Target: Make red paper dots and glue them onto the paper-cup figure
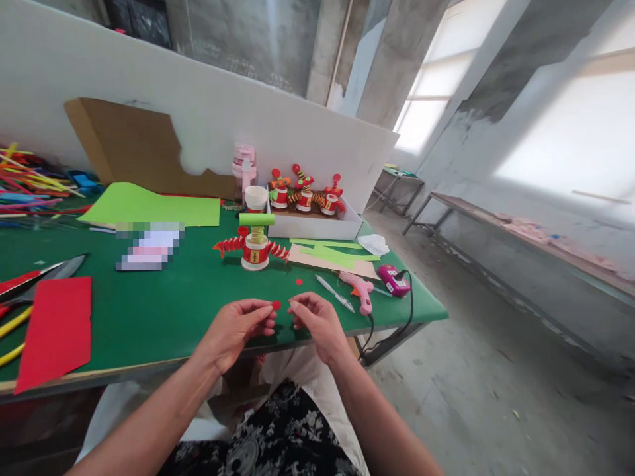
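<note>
My left hand point(249, 325) pinches a small red paper disc point(276, 305) between thumb and fingertips, just above the table's front edge. Close by on the right, my right hand point(317, 322) has thumb and forefinger pressed together; what they hold, if anything, is too small to make out. A second red paper dot point(299, 281) lies flat on the green table point(188, 311) beyond my hands. Farther back stands a paper-cup figure point(255, 252) with pleated red arms, a folded green neck and a green paper roll point(256, 219) across its top.
Three similar figures point(305, 195) stand in a white box point(315, 229). To the right lie a pen point(335, 293), a pink glue gun point(360, 289) with a cord and paper strips point(332, 258). Red paper point(55, 330) and scissors point(42, 281) occupy the left; green sheets point(153, 206) lie behind.
</note>
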Motion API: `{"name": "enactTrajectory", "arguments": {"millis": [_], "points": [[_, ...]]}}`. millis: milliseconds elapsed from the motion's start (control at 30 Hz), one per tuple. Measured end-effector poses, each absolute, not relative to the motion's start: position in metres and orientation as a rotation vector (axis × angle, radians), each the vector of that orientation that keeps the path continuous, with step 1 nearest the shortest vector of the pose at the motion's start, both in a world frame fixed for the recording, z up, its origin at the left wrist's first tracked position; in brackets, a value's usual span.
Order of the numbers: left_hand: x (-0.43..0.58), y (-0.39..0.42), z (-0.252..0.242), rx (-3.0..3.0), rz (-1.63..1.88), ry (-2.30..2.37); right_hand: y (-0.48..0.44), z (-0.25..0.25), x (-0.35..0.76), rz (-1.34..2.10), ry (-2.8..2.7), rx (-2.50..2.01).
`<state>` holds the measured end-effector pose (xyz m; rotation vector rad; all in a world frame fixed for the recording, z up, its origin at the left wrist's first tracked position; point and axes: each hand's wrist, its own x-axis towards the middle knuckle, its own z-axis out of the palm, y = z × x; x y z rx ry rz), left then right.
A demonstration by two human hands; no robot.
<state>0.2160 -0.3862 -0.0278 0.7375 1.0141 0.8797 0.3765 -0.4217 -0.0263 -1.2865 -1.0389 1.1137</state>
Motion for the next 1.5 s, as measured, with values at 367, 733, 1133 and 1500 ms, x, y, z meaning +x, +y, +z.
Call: {"name": "enactTrajectory", "arguments": {"millis": [367, 733, 1133, 1500], "points": [[0.218, -0.393, -0.017, 0.656, 0.987, 1.05, -0.441, -0.018, 0.506, 0.214, -1.013, -2.153], [0.22, -0.394, -0.022, 0.692, 1.03, 1.013, -0.432, -0.007, 0.504, 0.353, -0.993, -2.167], [0.221, -0.39, -0.027, 0.664, 1.065, 0.975, -0.467, -0.013, 0.435, 1.139, -0.786, -1.102], [0.221, -0.391, -0.027, 0.642, 1.099, 0.96, -0.48, -0.019, 0.405, 0.354, -1.615, -1.456]]}}
